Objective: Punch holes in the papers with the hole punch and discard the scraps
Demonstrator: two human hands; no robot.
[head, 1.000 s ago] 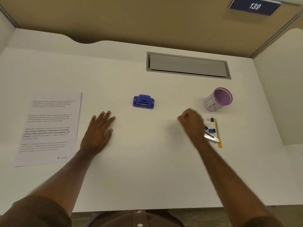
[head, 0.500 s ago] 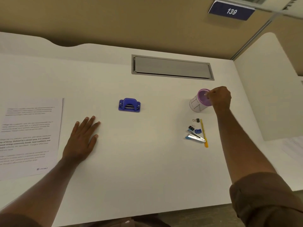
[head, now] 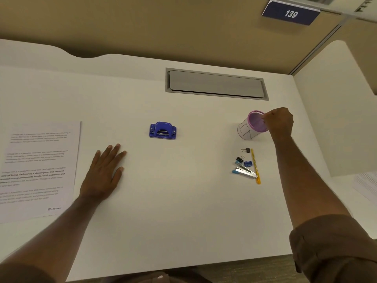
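- The blue hole punch (head: 162, 130) stood on the white desk (head: 183, 201), mid-desk, untouched and well apart from both hands.
- The printed papers (head: 38, 170) lay flat at the desk's left edge, just left of the left hand (head: 104, 174).
- That left hand rested palm down on the desk, fingers straight and slightly spread, holding nothing.
- The right hand (head: 279, 122) hung over the rim of the pink mesh cup (head: 253, 126), fingers curled together above its opening; whether they pinched any scraps could not be told.
- Near the cup, toward the person, lay binder clips (head: 240, 159), a stapler (head: 244, 172) and a yellow pen (head: 255, 166).
- A grey cable hatch (head: 216, 84) sat at the desk's back.
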